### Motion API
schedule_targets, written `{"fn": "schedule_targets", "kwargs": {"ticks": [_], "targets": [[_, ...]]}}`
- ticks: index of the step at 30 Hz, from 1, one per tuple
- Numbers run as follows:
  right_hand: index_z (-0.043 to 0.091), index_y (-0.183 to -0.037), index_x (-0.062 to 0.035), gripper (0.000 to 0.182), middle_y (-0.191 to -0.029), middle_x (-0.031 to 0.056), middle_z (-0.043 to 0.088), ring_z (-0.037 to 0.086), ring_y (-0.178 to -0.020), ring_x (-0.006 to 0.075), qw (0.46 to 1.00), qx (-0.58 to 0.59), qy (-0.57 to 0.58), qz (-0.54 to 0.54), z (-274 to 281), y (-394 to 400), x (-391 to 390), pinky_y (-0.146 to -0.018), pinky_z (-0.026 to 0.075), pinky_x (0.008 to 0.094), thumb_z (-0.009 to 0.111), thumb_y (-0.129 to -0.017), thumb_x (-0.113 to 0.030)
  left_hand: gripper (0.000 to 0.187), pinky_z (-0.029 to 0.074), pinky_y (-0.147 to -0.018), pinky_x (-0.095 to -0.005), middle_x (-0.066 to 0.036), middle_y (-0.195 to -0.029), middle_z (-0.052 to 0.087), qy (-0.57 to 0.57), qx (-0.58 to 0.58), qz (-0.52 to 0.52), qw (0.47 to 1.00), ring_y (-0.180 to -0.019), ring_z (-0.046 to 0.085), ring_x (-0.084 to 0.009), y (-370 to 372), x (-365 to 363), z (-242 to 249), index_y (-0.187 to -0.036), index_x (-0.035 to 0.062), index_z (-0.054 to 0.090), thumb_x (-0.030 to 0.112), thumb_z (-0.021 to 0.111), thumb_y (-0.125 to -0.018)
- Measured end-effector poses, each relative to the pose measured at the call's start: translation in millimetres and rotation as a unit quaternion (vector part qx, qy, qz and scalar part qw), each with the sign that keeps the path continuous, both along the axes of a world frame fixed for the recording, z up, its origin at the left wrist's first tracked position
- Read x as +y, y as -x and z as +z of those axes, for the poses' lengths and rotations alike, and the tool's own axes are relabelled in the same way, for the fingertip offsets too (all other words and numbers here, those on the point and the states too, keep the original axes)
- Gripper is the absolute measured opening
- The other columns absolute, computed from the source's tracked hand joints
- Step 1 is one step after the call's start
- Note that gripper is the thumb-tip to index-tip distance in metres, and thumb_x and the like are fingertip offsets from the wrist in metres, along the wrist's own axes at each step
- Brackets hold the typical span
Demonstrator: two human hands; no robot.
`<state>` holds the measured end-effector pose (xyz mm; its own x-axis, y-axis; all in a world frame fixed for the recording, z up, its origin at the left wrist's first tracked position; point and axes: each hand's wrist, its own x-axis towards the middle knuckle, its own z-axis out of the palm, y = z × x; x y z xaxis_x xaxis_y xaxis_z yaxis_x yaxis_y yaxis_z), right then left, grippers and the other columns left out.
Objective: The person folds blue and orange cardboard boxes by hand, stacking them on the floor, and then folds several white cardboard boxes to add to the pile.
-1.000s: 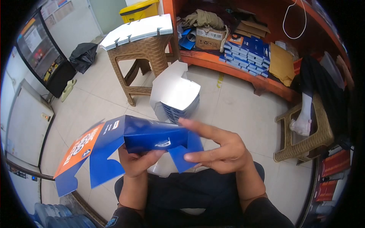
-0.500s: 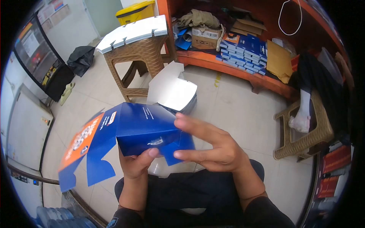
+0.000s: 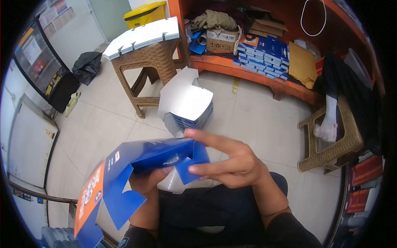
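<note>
A partly folded blue and orange carton (image 3: 142, 153) spans the space before me, its long flaps hanging down at the left. My left hand (image 3: 145, 182) grips it from below, thumb on the blue panel; its other fingers are hidden behind the cardboard. At the carton's right end, my right hand (image 3: 235, 161) has a blue end flap between its index finger above and its lower fingers. Beyond the carton, a stack of nested cartons with white insides (image 3: 192, 99) stands on the floor.
White flat sheets (image 3: 144, 36) lie on a brown stool (image 3: 165, 60). An orange shelf (image 3: 252, 74) holds stacked blue boxes (image 3: 264, 53) and a yellow envelope (image 3: 302, 64). Another brown stool (image 3: 351, 136) is at the right, and a black bag (image 3: 87, 66) at the far left.
The carton has tilted and its left part has swung downward, so the top panel shows less. My left hand has turned with it; my right hand has barely moved.
</note>
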<state>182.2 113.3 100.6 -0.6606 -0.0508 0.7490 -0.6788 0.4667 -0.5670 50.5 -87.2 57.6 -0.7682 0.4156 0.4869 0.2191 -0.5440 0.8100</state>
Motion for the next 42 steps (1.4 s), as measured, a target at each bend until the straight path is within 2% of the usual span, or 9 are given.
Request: {"fn": "schedule_targets", "kwargs": {"ticks": [7,11,20,26,28,30,33,36,42], "targets": [[0.080,-0.113,-0.0177,0.041,-0.144,0.0261,0.055,0.063,-0.123,0.0409,0.978,0.048,-0.133,-0.151,6,-1,-1,-0.097,0.054,0.0412,0.085,-0.074,-0.008,0.043,0.058,-0.092,-0.0400,-0.019,-0.119,0.068,-0.053,-0.063,-0.107,0.991,-0.104,0.069,-0.0279,-20,20,33,-0.134,-0.0074,0.055,0.005,0.065,-0.094],[0.077,-0.118,-0.0196,0.043,-0.144,0.0263,0.055,0.062,-0.124,0.0421,0.971,0.077,-0.113,-0.195,-1,3,-6,-0.098,0.054,0.0443,0.082,-0.076,-0.008,0.028,0.054,-0.096,-0.0384,-0.019,-0.118,0.069,-0.047,-0.072,-0.134,0.987,-0.106,0.068,-0.0258,-18,17,27,-0.124,-0.0100,0.063,0.007,0.056,-0.103],[0.073,-0.125,-0.0174,0.041,-0.144,0.0283,0.055,0.062,-0.121,0.0390,0.962,0.068,-0.086,-0.252,-5,3,-16,-0.098,0.054,0.0456,0.074,-0.085,-0.007,0.031,0.051,-0.106,-0.0430,-0.021,-0.120,0.068,0.026,-0.089,-0.136,0.986,-0.115,0.067,-0.0312,-35,23,40,-0.126,-0.0142,0.059,0.006,0.053,-0.104],[0.074,-0.124,-0.0115,0.038,-0.127,0.0218,0.065,0.063,-0.103,0.0307,0.976,0.032,-0.055,-0.210,12,-5,-9,-0.088,0.052,0.0402,0.075,-0.087,-0.015,0.027,0.050,-0.094,-0.0325,-0.015,-0.116,0.069,0.212,0.138,0.011,0.968,-0.103,0.064,-0.0200,-28,15,38,-0.118,-0.0091,0.065,0.010,0.059,-0.100],[0.074,-0.123,-0.0080,0.037,-0.120,0.0187,0.066,0.062,-0.100,0.0287,0.983,0.021,-0.048,-0.178,15,-15,8,-0.086,0.051,0.0392,0.074,-0.089,-0.019,0.025,0.047,-0.093,-0.0295,-0.012,-0.114,0.069,0.143,0.068,-0.007,0.987,-0.102,0.062,-0.0177,-25,11,34,-0.117,-0.0075,0.067,0.006,0.060,-0.097],[0.070,-0.129,-0.0045,0.039,-0.117,0.0167,0.067,0.061,-0.101,0.0282,0.983,0.032,-0.016,-0.181,14,-15,13,-0.086,0.049,0.0374,0.070,-0.093,-0.022,0.017,0.050,-0.075,-0.0266,-0.010,-0.095,0.072,0.101,0.113,0.019,0.988,-0.080,0.064,-0.0145,-23,11,29,-0.111,-0.0070,0.066,0.002,0.061,-0.097],[0.065,-0.137,-0.0070,0.041,-0.120,0.0152,0.063,0.057,-0.108,0.0284,0.985,0.004,0.027,-0.171,13,-16,14,-0.090,0.047,0.0363,0.063,-0.099,-0.021,0.023,0.051,-0.075,-0.0279,-0.012,-0.096,0.072,0.193,0.081,-0.019,0.978,-0.082,0.067,-0.0162,-41,18,50,-0.119,-0.0077,0.061,-0.001,0.058,-0.097],[0.065,-0.138,-0.0103,0.040,-0.128,0.0154,0.056,0.052,-0.116,0.0285,0.981,-0.015,0.042,-0.188,8,-12,12,-0.093,0.046,0.0366,0.062,-0.099,-0.022,0.032,0.054,-0.069,-0.0314,-0.020,-0.090,0.071,0.249,0.254,-0.059,0.933,-0.072,0.071,-0.0252,-32,19,52,-0.124,-0.0096,0.059,-0.005,0.059,-0.092],[0.069,-0.130,-0.0147,0.036,-0.134,0.0160,0.048,0.045,-0.126,0.0312,0.983,-0.033,0.033,-0.177,3,-12,18,-0.101,0.042,0.0416,0.068,-0.095,-0.022,0.031,0.053,-0.060,-0.0334,-0.019,-0.074,0.067,0.204,0.395,-0.011,0.896,-0.060,0.069,-0.0299,-25,24,53,-0.119,-0.0098,0.066,-0.005,0.061,-0.089]]}}
